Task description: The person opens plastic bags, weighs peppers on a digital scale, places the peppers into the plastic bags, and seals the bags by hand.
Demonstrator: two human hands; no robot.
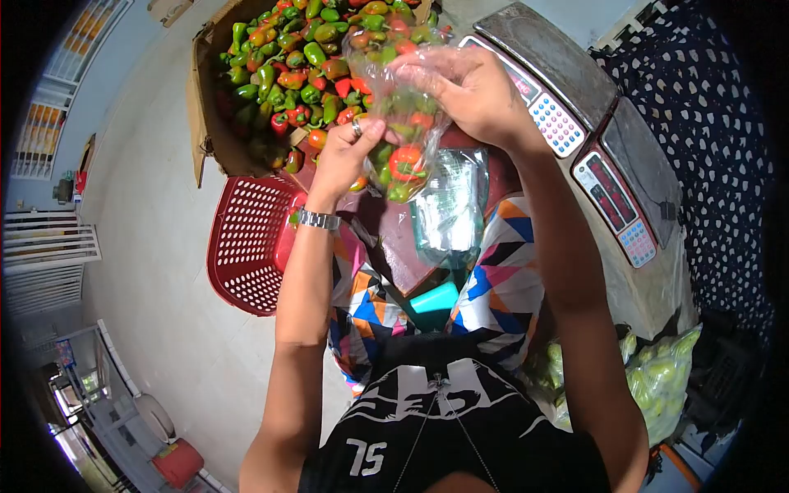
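A clear plastic bag (400,123) with red and green peppers in its lower part hangs between my hands. My left hand (349,152), with a ring and a metal watch, pinches the bag's left side. At the bag's upper right, my right hand (468,86) has its fingers bent round the thin plastic, which blurs over the fingertips. Behind the bag, a cardboard box (197,123) holds many red, orange and green peppers (314,54). A stack of empty clear bags (450,205) lies below the held bag, near my lap.
A red perforated basket (251,246) stands at the left, below the box. Two digital scales (557,123) (612,197) are at the right. A turquoise object (434,297) lies between my legs. Bags of green produce (664,382) sit at the lower right.
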